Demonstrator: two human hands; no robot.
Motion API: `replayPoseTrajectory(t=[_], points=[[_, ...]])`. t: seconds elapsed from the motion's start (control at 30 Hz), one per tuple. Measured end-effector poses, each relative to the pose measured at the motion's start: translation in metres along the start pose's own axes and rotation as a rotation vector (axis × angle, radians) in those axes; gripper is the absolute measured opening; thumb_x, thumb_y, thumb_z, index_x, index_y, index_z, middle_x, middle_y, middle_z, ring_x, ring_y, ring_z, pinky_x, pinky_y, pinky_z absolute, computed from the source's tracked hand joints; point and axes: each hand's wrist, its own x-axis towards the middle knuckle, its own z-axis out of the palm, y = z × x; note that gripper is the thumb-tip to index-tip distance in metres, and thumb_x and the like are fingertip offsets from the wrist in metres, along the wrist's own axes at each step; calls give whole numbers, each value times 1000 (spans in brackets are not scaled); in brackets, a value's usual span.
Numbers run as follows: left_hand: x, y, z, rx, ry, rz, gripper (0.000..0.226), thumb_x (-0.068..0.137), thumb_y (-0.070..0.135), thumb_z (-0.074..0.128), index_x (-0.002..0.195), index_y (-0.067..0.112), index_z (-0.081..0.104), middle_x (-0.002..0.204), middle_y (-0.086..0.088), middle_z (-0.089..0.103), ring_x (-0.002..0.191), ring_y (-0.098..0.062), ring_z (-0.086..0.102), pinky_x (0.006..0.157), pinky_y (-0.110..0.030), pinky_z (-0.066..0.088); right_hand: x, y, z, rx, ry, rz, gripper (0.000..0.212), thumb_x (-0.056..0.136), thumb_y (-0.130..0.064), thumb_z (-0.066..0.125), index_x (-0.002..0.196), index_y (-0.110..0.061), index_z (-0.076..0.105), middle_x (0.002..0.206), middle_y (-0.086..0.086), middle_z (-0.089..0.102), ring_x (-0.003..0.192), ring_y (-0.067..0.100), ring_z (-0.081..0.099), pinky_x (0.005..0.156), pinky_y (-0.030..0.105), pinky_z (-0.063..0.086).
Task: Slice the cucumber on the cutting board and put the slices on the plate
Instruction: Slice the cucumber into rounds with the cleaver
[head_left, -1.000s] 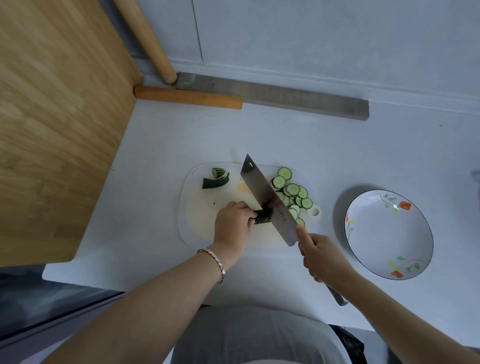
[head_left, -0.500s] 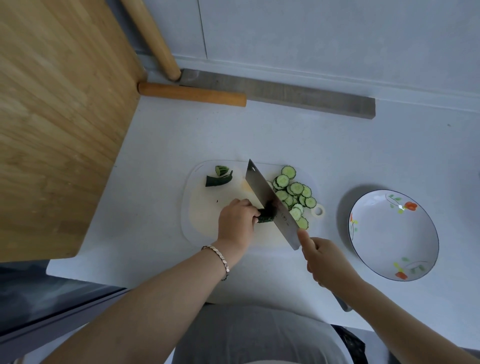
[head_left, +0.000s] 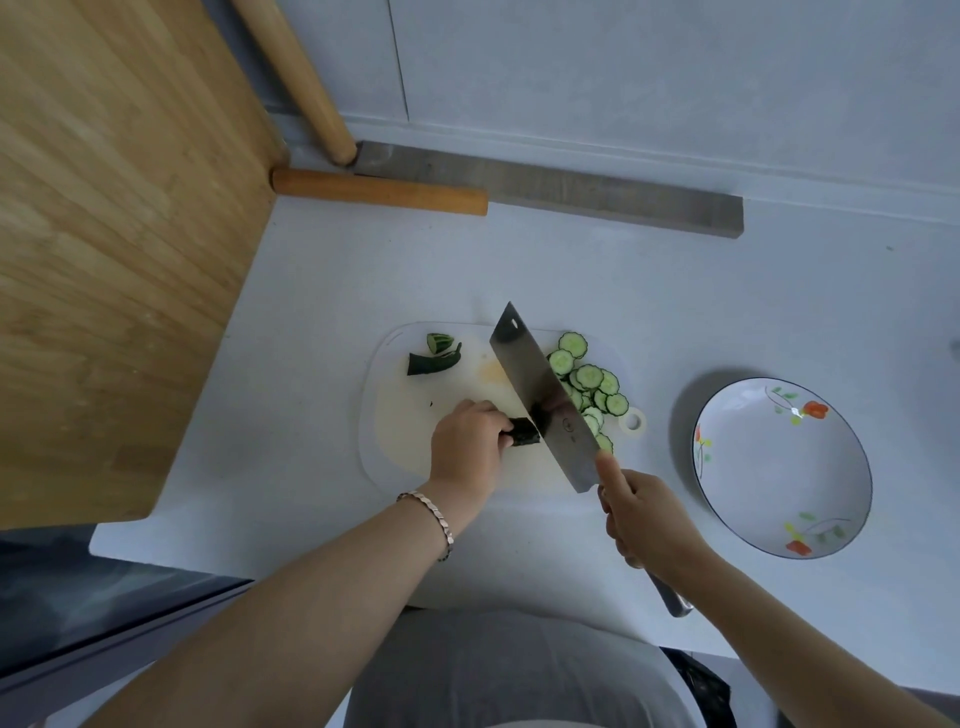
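On the white board (head_left: 400, 447), the left hand (head_left: 467, 441) curls its fingers round the dark cucumber (head_left: 522, 432) stub while the right hand (head_left: 641, 514) grips the cleaver (head_left: 545, 400) against it, slices (head_left: 587, 379) heaped just right, the plate (head_left: 779, 467) farther right.

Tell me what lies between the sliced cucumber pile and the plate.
Only the cutting board's handle hole, then bare counter, between slices and plate, per the head view.
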Motion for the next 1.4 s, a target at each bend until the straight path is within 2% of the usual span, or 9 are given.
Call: replayPoseTrajectory(t=[0.1, 0.17, 0.33, 0.6, 0.77, 1.0, 1.13, 1.27, 1.4], points=[[0, 0, -1, -4, 7, 5, 17, 81, 8, 64, 97, 6, 69, 95, -9, 69, 93, -28, 56, 69, -33, 44, -2, -1, -1, -35, -3, -19, 50, 92, -54, 37, 67, -11, 37, 48, 0, 36, 40, 16, 29, 42, 21, 27], [-1, 1, -1, -11, 13, 10, 16, 80, 7, 64, 95, 5, 69, 94, -11, 69, 92, -29, 56, 70, -35, 46, -1, -1, -1, -90, 17, -46, 51, 92, -55, 37, 65, -12, 37, 46, -1, 38, 43, 17, 32, 49, 24, 29], [0, 1, 0, -1, 35, 19, 14, 78, 5, 66, 91, 4, 70, 90, -11, 70, 88, -30, 57, 66, -33, 45, 3, 0, 3, -191, 38, -77, 51, 92, -56, 35, 63, -15, 31, 59, 8, 35, 54, 22, 31, 59, 32, 30], [-1, -2, 2, 15, 11, 27, 15, 83, 6, 60, 93, 4, 69, 94, -10, 68, 91, -30, 55, 65, -32, 43, 16, 1, 21, -143, 48, -50, 49, 94, -53, 36, 64, -14, 31, 61, 8, 36, 54, 21, 32, 58, 30, 31], [-4, -7, 1, -18, 15, 84, 21, 83, -2, 55, 99, 2, 69, 98, -13, 67, 94, -32, 56, 71, -32, 46, 10, -1, 12, 20, 9, 21, 48, 93, -53, 38, 67, -12, 36, 50, 2, 34, 41, 17, 28, 44, 19, 26], [-1, -5, 2, -15, 51, 87, 18, 77, -6, 61, 90, 1, 71, 87, -15, 69, 83, -35, 59, 63, -31, 44, 0, -3, 0, -59, 10, -21, 50, 93, -53, 37, 62, -14, 33, 40, -6, 34, 37, 15, 27, 43, 20, 26], [-3, -4, 1, -15, 52, 92, 16, 73, -9, 63, 83, 0, 72, 78, -16, 68, 76, -35, 60, 60, -33, 47, 2, -1, 2, -149, -2, -3, 51, 92, -55, 36, 62, -14, 34, 47, 0, 37, 42, 17, 31, 48, 23, 28], [-2, -4, -1, -30, 39, 89, 18, 81, -5, 57, 93, -1, 70, 89, -18, 68, 87, -35, 57, 69, -40, 51, -2, 1, 6, -130, 3, 18, 50, 93, -53, 36, 67, -11, 37, 54, 5, 37, 45, 19, 30, 45, 22, 27], [-1, -4, -2, 5, 14, 86, 21, 83, -2, 56, 98, 4, 69, 94, -15, 67, 90, -33, 56, 68, -35, 46, -5, -7, 1, -23, 2, 11, 49, 92, -54, 37, 69, -11, 35, 52, 3, 31, 44, 17, 24, 44, 20, 23]])
